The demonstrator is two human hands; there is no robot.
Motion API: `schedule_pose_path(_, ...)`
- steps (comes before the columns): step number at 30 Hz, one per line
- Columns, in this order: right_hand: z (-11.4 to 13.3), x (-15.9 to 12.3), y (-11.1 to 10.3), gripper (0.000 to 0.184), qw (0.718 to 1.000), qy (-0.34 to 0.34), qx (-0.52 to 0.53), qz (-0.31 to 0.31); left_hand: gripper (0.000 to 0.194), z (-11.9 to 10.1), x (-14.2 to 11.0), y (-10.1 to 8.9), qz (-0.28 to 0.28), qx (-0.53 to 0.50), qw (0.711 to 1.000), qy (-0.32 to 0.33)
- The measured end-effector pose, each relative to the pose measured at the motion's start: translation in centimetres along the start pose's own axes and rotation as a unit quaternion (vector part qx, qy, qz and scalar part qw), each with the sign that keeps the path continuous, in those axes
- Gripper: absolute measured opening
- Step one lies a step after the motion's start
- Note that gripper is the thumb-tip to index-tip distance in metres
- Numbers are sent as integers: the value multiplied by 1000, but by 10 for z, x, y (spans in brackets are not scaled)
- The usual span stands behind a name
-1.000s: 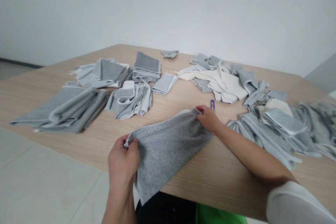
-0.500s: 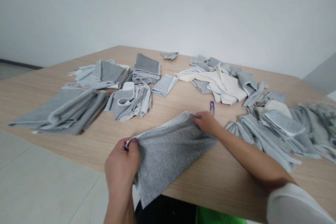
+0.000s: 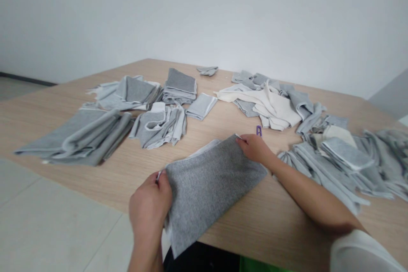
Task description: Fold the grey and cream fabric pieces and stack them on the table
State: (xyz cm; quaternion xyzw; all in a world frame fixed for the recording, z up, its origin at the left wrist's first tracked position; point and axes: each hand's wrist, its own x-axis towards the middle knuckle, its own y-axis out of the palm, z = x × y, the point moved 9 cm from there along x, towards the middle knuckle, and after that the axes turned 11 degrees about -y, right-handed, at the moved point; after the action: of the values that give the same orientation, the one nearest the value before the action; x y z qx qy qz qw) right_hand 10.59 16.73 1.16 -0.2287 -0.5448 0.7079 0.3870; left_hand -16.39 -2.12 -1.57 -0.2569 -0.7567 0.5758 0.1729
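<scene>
A piece of grey fabric point(image 3: 210, 182) with a pale underside is stretched between my two hands at the table's front edge. My left hand point(image 3: 151, 199) pinches its near left corner, thumb on top. The far right corner sits between the thumb and fingers of my right hand point(image 3: 253, 148). The lower left part of the cloth hangs past the table edge. Behind the top edge a strip of a lighter layer shows. Just beyond my right hand lies a small purple-handled tool point(image 3: 259, 131), perhaps thread snips; its lower part is hidden.
Folded grey cloths point(image 3: 79, 136) lie at the left, with a stack of grey pieces point(image 3: 180, 87) behind. A small folded piece point(image 3: 201, 106) is near the middle. Cream fabric point(image 3: 277, 108) tops a heap at the back right. More grey cloth point(image 3: 328, 170) lies beside my right forearm.
The fabric's upper edge has been pulled straighter and its surface is smoother. The pale layer behind it now shows lower, apart from my right hand's corner. Both hands keep their hold.
</scene>
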Motion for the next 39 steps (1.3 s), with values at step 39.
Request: schedule_pose_path(39,24,65,43,25,993,-93,-8,76,48,1,-1,-1,-57,80,995,-18)
